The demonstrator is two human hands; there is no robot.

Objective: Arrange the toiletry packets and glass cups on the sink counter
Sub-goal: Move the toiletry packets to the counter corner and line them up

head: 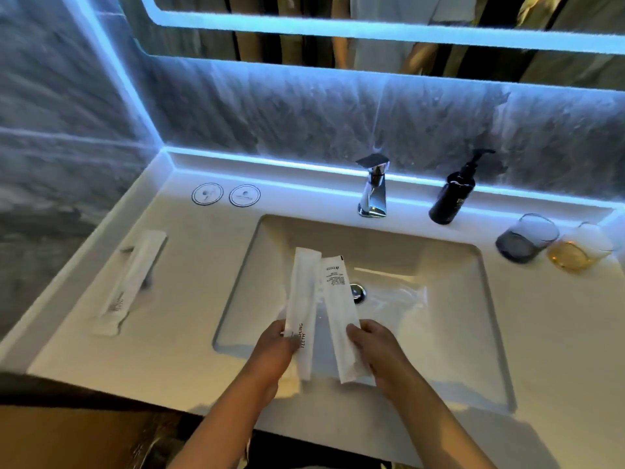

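My left hand (275, 353) grips the lower end of a long white toothbrush packet (302, 292) printed with dark letters. My right hand (375, 346) holds a second white packet (338, 309) with small print near its top. Both packets are held upright over the sink basin (439, 265), side by side and slightly fanned. A third white packet (133, 282) lies flat on the counter at the left. Two glass cups lie on their sides on the counter at the far right: a grey one (526, 238) and an amber one (578, 248), touching each other.
A chrome faucet (373, 187) stands behind the basin, with a black pump bottle (453, 194) to its right. Two round coasters (226, 194) sit at the back left of the white counter (176, 333). A lit mirror (372, 28) hangs above the marble wall.
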